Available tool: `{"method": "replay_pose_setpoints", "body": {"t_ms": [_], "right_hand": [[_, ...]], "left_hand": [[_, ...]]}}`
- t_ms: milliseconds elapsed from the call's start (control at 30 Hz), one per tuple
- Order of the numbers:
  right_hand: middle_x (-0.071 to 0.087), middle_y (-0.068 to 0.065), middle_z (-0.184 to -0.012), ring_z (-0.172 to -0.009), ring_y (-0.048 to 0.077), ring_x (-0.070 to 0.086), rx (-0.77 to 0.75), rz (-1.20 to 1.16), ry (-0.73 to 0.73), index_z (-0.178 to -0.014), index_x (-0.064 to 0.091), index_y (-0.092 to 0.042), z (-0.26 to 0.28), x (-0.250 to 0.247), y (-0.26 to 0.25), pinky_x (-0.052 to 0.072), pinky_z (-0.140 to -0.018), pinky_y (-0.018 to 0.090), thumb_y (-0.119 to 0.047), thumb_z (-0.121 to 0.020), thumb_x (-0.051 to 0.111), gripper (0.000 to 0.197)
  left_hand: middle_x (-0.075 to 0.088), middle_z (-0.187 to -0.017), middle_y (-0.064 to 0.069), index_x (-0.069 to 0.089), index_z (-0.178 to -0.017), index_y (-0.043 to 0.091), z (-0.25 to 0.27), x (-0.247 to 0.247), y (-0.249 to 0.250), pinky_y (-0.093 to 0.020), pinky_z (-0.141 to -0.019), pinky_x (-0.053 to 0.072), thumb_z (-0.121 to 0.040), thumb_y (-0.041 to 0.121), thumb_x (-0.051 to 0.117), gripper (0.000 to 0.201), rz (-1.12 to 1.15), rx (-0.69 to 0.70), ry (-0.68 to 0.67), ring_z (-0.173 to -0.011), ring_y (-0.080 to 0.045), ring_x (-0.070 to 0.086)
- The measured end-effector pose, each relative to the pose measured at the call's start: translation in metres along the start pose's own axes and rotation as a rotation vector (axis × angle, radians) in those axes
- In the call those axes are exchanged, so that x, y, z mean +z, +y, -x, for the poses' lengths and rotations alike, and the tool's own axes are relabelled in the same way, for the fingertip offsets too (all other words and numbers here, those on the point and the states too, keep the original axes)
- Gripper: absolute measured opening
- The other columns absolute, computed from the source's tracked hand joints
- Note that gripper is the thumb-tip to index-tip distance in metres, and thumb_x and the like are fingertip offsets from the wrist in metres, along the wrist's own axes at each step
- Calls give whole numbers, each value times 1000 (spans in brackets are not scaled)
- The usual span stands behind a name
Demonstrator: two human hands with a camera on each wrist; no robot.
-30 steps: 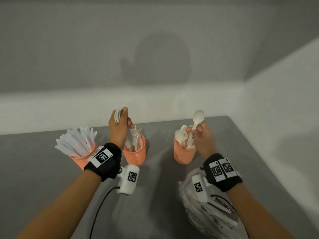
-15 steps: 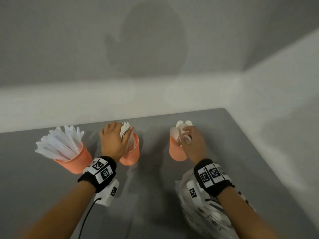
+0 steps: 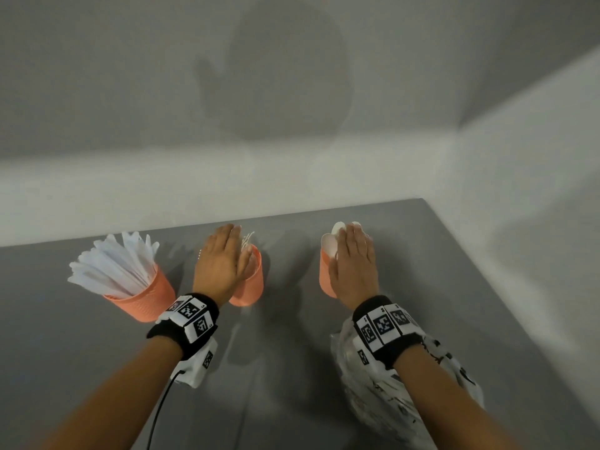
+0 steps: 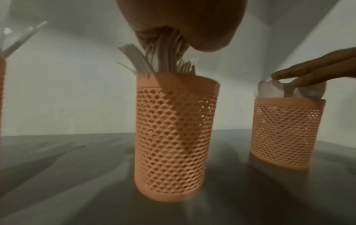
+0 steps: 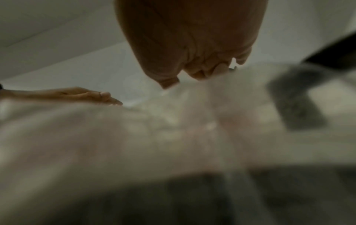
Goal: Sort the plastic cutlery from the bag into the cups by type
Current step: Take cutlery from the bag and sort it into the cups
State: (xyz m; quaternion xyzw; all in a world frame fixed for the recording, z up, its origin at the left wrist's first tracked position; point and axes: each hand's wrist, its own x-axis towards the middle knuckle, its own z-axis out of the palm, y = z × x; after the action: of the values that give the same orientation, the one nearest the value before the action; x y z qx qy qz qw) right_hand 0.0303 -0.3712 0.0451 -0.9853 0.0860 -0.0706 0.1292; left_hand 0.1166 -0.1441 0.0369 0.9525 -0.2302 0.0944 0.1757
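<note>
While the forks stood upright in the middle cup, the left hand lay flat on their tips, fingers straight, gripping nothing. Beside it the right hand pressed likewise, flat and open, on the spoons. Behind the right wrist, nearer that hand, lay the bag.

Grey table bearing three orange mesh cups and a plastic bag
</note>
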Motion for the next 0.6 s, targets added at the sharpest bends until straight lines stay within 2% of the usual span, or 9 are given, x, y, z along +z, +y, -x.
{"method": "replay_pose_setpoints", "body": {"t_ms": [33,100,167,267,367,433,467,533,600], "right_hand": [[8,20,-156,-146,31,1,13,44,-11,-147,10,0,-2,2,3,-13,-112,35,-42,-86,1,75],[2,18,-158,-147,29,-4,11,117,-60,-149,2,-6,-5,5,9,-12,-115,40,-48,-94,20,72],[-1,14,-158,-147,26,-7,6,163,-117,-150,0,-12,-8,2,12,-9,-116,46,-54,-92,33,78],[-3,12,-159,-147,25,-8,12,162,-168,-150,4,-18,-11,-4,13,-8,-115,52,-59,-89,35,79],[-1,10,-158,-146,25,-5,47,-10,-122,-149,9,-22,-2,-12,11,-3,-115,53,-60,-86,32,77],[11,8,-157,-146,24,6,49,-162,-46,-147,22,-24,9,-20,10,6,-116,48,-51,-89,41,66],[24,9,-153,-143,24,19,49,-251,-16,-143,33,-22,15,-25,9,16,-115,43,-43,-91,47,58],[55,10,-127,-119,26,50,76,-483,-3,-125,56,-16,26,-36,9,38,-102,36,-29,-90,55,37],[63,4,-92,-87,20,59,98,-594,-63,-105,65,-11,39,-47,12,47,-83,31,-21,-89,58,21]], "left_hand": [[54,-128,-27,50,-126,-7,-2,0,3,-47,-105,37,-89,46,25,69,-29,-5,-45,-122,-41,49],[48,-135,-27,42,-133,-8,-6,0,9,-45,-111,29,-85,53,18,81,-70,-26,-100,-130,-39,41],[39,-143,-25,32,-139,-6,-12,2,13,-42,-115,21,-82,59,12,89,-91,-72,-140,-137,-36,31],[27,-150,-22,20,-144,-4,-17,7,17,-42,-118,15,-92,48,32,74,-117,-108,-159,-141,-34,20],[15,-154,-20,12,-147,0,-16,0,23,-45,-118,8,-93,42,42,74,-72,-154,-165,-144,-33,10],[15,-154,-21,16,-147,2,-12,-5,29,-46,-117,6,-91,45,39,74,-6,-136,-96,-144,-34,9],[21,-152,-23,22,-145,2,-8,-8,34,-47,-116,10,-88,46,37,73,33,-90,-37,-143,-36,14],[36,-143,-23,37,-138,2,2,-13,49,-46,-112,23,-83,45,35,70,147,33,59,-135,-38,30],[45,-133,-19,44,-131,3,14,-12,68,-35,-104,32,-84,38,40,58,294,107,42,-125,-33,43]]}}
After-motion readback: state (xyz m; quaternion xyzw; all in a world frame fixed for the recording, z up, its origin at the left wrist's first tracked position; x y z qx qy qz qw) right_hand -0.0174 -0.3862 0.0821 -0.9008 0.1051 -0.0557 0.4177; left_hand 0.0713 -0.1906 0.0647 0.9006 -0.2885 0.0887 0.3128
